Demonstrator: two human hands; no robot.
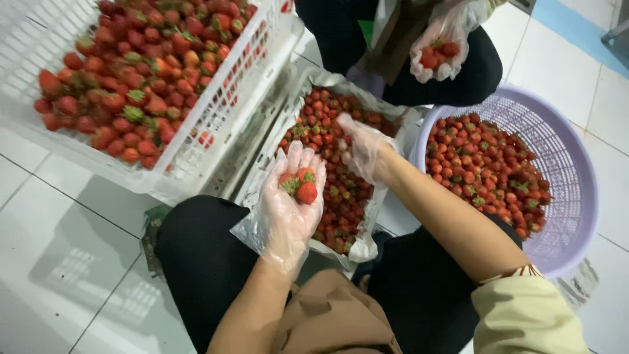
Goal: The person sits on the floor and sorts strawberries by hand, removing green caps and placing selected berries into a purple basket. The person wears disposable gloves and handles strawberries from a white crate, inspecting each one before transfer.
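Observation:
My left hand, in a clear plastic glove, is palm up and cups a few red strawberries with green caps. My right hand, also gloved, reaches down into the plastic-lined tray of small strawberries in front of me, fingers among the fruit; whether it grips one is hidden. Both hands hover over this tray.
A white slotted crate of larger strawberries stands at the left. A lilac round basket of strawberries sits at the right. Across from me another person's gloved hand holds a handful of strawberries. White tiled floor surrounds everything.

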